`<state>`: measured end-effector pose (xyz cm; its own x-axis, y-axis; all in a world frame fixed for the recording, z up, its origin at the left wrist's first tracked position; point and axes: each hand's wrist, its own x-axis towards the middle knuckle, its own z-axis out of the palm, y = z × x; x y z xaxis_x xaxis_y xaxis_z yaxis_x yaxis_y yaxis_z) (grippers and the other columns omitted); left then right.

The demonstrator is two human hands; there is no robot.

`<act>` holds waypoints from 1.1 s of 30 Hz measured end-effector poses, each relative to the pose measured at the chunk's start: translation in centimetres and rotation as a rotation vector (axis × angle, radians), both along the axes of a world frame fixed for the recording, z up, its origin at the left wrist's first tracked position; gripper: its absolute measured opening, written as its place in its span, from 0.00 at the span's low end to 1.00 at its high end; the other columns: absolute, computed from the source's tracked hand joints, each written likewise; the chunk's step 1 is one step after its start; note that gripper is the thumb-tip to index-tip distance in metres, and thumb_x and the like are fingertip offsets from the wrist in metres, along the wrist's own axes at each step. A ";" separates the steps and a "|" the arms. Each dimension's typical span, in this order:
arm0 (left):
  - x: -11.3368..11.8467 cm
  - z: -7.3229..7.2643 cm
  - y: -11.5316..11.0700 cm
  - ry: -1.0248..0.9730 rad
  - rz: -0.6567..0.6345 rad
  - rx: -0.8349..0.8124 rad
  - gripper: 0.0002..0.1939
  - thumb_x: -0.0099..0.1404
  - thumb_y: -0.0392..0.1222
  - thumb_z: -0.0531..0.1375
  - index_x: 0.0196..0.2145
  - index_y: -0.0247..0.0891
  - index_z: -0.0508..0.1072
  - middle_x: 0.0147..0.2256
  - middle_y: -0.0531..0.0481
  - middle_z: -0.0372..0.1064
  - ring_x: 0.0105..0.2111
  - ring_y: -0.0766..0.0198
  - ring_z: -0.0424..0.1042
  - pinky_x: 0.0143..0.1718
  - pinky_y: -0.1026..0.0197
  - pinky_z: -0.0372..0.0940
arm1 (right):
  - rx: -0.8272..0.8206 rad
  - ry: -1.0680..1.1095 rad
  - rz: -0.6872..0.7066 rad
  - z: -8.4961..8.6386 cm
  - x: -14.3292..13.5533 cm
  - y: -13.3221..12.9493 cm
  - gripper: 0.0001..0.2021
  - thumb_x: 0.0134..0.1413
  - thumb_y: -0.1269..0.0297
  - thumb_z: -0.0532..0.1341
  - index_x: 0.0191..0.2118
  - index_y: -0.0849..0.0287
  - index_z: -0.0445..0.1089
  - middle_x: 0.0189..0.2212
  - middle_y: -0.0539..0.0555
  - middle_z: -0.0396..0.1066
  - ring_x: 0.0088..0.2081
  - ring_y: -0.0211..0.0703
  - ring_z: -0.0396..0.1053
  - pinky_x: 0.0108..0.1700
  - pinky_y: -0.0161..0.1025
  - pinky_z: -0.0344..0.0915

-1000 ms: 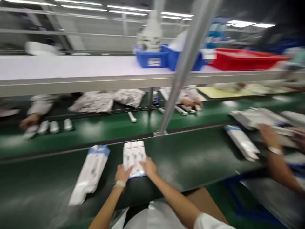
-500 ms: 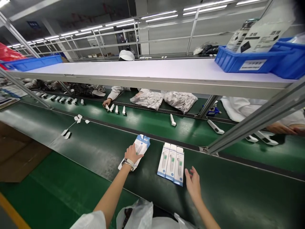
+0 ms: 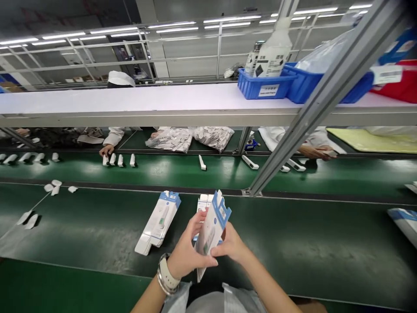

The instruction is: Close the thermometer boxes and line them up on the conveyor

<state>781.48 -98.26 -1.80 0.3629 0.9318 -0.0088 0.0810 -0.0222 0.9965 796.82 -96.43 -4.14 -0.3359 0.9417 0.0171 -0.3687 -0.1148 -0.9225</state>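
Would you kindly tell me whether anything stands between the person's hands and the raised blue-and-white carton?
Nothing visible does: the left hand and right hand both hold the raised carton directly. The white boxes lie beyond it on the belt.

Looks forward and down from head height, close above left hand [image 3: 186, 254] and right hand [image 3: 233, 244] at six o'clock. Faces across the nearer green conveyor belt [image 3: 293, 243], reaching past the white shelf [image 3: 156, 99] at twelve to distant strip lights [image 3: 177, 30] around eleven.

the held carton [image 3: 212, 226] mostly hides boxes [image 3: 203, 199] — the right edge crops a red bin [image 3: 403, 85]
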 end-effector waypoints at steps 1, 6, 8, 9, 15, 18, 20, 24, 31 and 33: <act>0.5 0.0 -0.1 -0.009 0.020 -0.024 0.49 0.43 0.43 0.70 0.59 0.42 0.50 0.56 0.42 0.56 0.54 0.51 0.60 0.55 0.52 0.57 | -0.034 -0.024 -0.043 0.5 0.4 -0.2 0.38 0.25 0.56 0.72 0.50 0.57 0.66 0.47 0.60 0.69 0.50 0.57 0.65 0.51 0.54 0.61; 1.8 -0.4 0.3 0.065 0.049 -0.121 0.19 0.57 0.45 0.60 0.46 0.37 0.70 0.43 0.46 0.72 0.43 0.53 0.70 0.45 0.54 0.66 | -0.192 -0.073 -0.272 0.5 1.2 -1.0 0.20 0.33 0.55 0.70 0.35 0.60 0.73 0.33 0.58 0.76 0.37 0.55 0.73 0.42 0.52 0.68; 2.3 -1.0 0.3 0.141 0.080 -0.075 0.14 0.59 0.46 0.58 0.41 0.37 0.73 0.38 0.48 0.74 0.39 0.54 0.72 0.43 0.55 0.67 | -0.174 -0.069 -0.311 0.2 1.2 -1.0 0.21 0.32 0.53 0.69 0.35 0.60 0.72 0.33 0.57 0.75 0.37 0.54 0.73 0.43 0.51 0.68; 2.6 -1.5 0.2 0.187 0.114 -0.017 0.14 0.60 0.45 0.58 0.42 0.38 0.73 0.38 0.48 0.74 0.40 0.54 0.72 0.43 0.55 0.67 | -0.154 -0.066 -0.338 0.2 1.2 -1.0 0.23 0.33 0.51 0.69 0.37 0.59 0.71 0.34 0.57 0.75 0.38 0.53 0.72 0.44 0.50 0.67; 5.4 -5.1 -1.3 0.390 0.242 0.472 0.32 0.62 0.39 0.56 0.61 0.46 0.48 0.57 0.43 0.55 0.57 0.52 0.55 0.55 0.48 0.56 | -0.117 0.086 -0.474 0.5 1.0 -2.0 0.27 0.46 0.43 0.57 0.51 0.50 0.58 0.44 0.56 0.70 0.48 0.48 0.67 0.48 0.46 0.65; 6.3 -5.8 -1.9 0.409 0.192 0.550 0.37 0.63 0.37 0.54 0.63 0.47 0.38 0.62 0.42 0.45 0.61 0.51 0.46 0.57 0.44 0.51 | -0.175 0.138 -0.606 0.8 0.9 -2.5 0.23 0.50 0.48 0.54 0.50 0.53 0.59 0.41 0.55 0.71 0.43 0.48 0.69 0.44 0.45 0.66; 6.1 -5.5 -2.0 0.353 0.098 0.514 0.37 0.63 0.39 0.55 0.63 0.47 0.39 0.62 0.43 0.43 0.61 0.51 0.45 0.59 0.43 0.48 | -0.146 0.093 -0.690 1.2 1.3 -2.7 0.18 0.50 0.54 0.55 0.45 0.55 0.62 0.37 0.54 0.71 0.38 0.46 0.70 0.42 0.43 0.66; 5.1 -3.1 -1.1 0.015 -0.039 0.205 0.29 0.64 0.47 0.52 0.61 0.43 0.51 0.61 0.44 0.47 0.61 0.51 0.47 0.60 0.47 0.46 | 0.094 -0.146 -0.652 2.3 2.7 -2.9 0.12 0.46 0.61 0.57 0.39 0.56 0.66 0.31 0.50 0.68 0.32 0.42 0.66 0.36 0.39 0.63; 6.7 0.9 0.6 -0.309 -0.072 -0.117 0.19 0.60 0.45 0.59 0.48 0.39 0.71 0.54 0.44 0.63 0.56 0.49 0.58 0.58 0.49 0.53 | 0.298 -0.270 -0.603 2.1 3.5 -3.4 0.21 0.53 0.48 0.50 0.47 0.56 0.60 0.37 0.54 0.67 0.37 0.47 0.66 0.40 0.43 0.62; 7.4 1.2 0.4 -0.321 -0.007 -0.163 0.16 0.59 0.42 0.60 0.46 0.38 0.73 0.53 0.44 0.64 0.56 0.50 0.58 0.57 0.49 0.54 | 0.250 -0.260 -0.644 1.8 3.4 -3.4 0.22 0.55 0.47 0.46 0.49 0.56 0.59 0.34 0.53 0.67 0.35 0.46 0.66 0.39 0.43 0.62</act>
